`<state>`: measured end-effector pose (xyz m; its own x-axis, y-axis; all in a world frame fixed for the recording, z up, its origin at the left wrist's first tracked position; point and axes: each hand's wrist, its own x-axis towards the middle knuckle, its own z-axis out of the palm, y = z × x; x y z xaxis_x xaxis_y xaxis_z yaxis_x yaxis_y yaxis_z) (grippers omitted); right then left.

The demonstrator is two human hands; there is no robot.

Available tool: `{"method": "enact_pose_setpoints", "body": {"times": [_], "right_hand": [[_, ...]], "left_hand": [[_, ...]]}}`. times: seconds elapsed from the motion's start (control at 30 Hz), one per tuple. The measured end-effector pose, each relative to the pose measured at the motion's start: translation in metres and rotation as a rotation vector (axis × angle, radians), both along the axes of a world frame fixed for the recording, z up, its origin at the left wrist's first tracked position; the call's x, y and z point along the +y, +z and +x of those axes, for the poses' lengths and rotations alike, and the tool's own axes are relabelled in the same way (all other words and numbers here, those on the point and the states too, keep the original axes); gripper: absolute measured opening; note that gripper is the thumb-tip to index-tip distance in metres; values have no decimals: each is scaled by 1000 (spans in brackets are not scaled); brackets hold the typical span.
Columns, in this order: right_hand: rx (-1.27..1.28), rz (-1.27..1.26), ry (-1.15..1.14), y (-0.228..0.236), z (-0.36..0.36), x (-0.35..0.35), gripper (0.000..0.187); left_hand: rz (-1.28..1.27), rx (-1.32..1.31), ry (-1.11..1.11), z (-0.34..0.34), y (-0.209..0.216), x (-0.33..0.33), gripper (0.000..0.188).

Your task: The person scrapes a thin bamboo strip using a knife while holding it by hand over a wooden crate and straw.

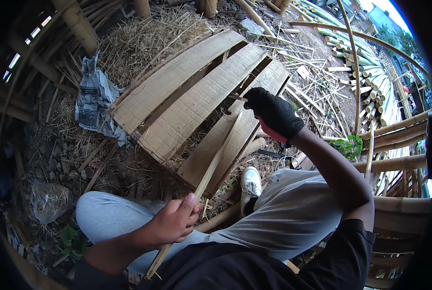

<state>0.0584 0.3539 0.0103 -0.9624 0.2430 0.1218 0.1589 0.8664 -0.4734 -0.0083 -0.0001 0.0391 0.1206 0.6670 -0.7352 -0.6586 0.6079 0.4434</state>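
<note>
My bare left hand (175, 220) is closed around a long bamboo strip (219, 157). The strip slants from my lap up over the wooden slats, its far end close to my right hand. On my right hand (274, 113) is a black glove with a reddish palm side. Its fingers are closed on a short, thin, blade-like piece (237, 97) that sticks out leftward; most of it is hidden in the glove. A thin curl lies below that piece. Under both lies a low bench of three broad wooden slats (196, 104) with gaps between them.
A heap of shavings (148, 46) lies behind the bench, with crumpled printed sacking (95, 99) at its left. Cut bamboo poles (370, 79) are stacked at the far right. Bamboo rails (395, 164) stand close by my right arm. My white shoe (250, 182) is beside the bench.
</note>
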Motion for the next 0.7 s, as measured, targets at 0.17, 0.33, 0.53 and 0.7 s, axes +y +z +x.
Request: {"method": "enact_pose_setpoints", "body": {"times": [0.17, 0.33, 0.53, 0.7], "right_hand": [[-252, 44, -58, 14, -12, -11, 25], [-170, -80, 277, -9, -13, -11, 48], [-339, -164, 102, 5, -14, -12, 44], [-401, -432, -341, 19, -18, -6, 43]], "left_hand": [[26, 39, -20, 3, -4, 1, 41], [33, 110, -54, 6, -4, 5, 41], [25, 78, -82, 5, -5, 8, 41], [57, 91, -71, 4, 2, 8, 42]]}}
